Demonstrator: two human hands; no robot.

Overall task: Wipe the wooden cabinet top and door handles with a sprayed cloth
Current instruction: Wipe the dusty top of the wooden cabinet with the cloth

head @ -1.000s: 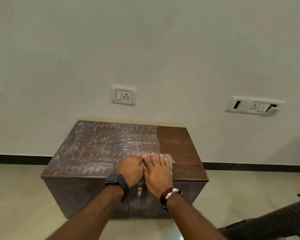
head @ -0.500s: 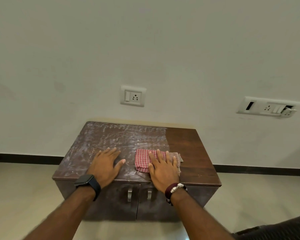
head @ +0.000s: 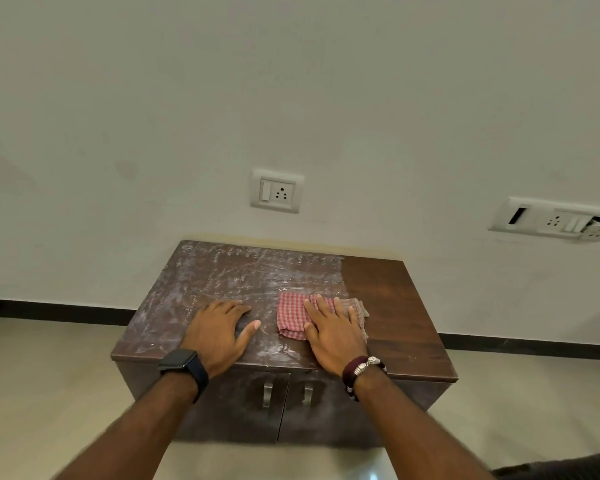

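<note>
Two hands are resting flat on the wooden cabinet top (head: 395, 306). The right hand (head: 333, 336) is pressing down on a red checked cloth (head: 291, 315) with straight, spread fingers, its grip wide and curling round nothing; the cloth is lying bunched under the palm, near the front edge and just left of the clean dark strip. The left hand (head: 217, 332) is lying beside it, apart from the cloth, fingers straight and thumb out, grip equally wide, touching the bare wood. A dark watch (head: 179, 362) is sitting on the left wrist, a beaded bracelet (head: 362, 367) on the right. Whitish smears are covering the left part of the top. Below the front edge, two metal door handles (head: 267, 394) are showing side by side. Behind, a wall socket (head: 277, 191) is sitting above the cabinet.
</note>
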